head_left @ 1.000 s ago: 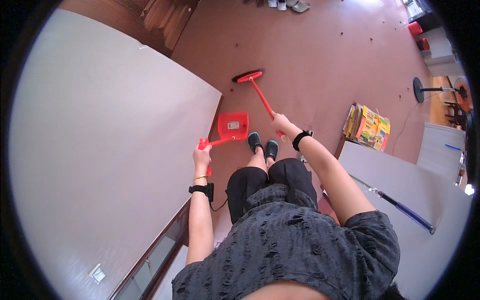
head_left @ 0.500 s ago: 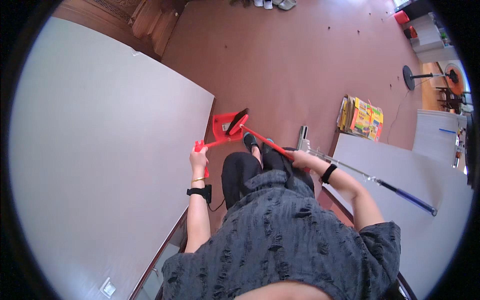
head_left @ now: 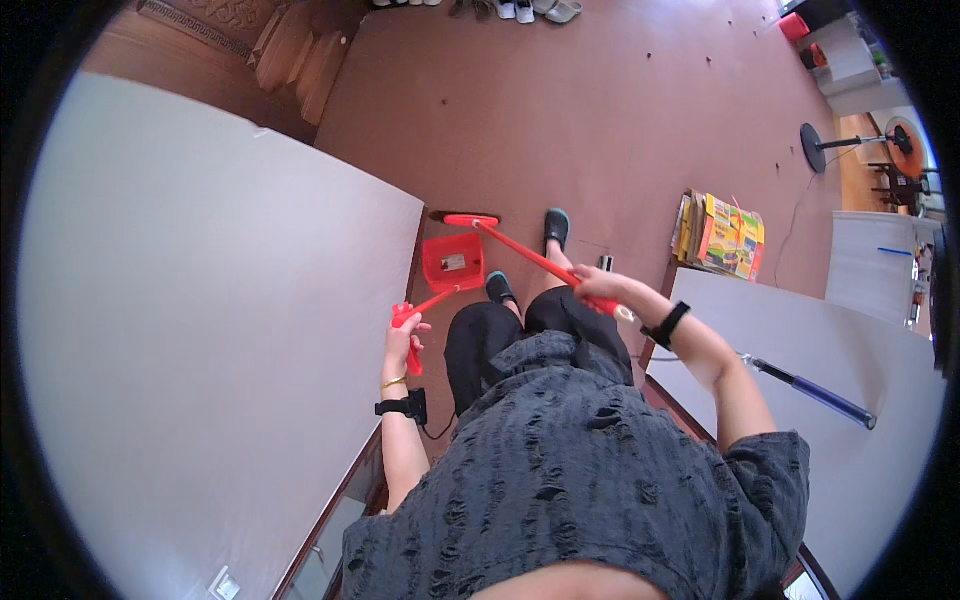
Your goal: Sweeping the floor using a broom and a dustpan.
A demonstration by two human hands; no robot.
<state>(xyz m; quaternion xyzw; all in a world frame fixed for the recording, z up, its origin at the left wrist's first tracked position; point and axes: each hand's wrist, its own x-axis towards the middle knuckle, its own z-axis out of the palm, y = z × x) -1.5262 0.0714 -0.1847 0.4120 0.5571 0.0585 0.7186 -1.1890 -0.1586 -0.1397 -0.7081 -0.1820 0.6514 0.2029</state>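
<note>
R hand [head_left: 605,288] grips red broom [head_left: 525,252]; long axis runs fwd-L, broom head [head_left: 470,221] just beyond far edge of red dustpan [head_left: 437,270] on flr [head_left: 580,120]. L hand [head_left: 403,340], nearer dustpan, grasps its hdl [head_left: 430,303]; dustpan lies fwd-R of that grip.
</note>
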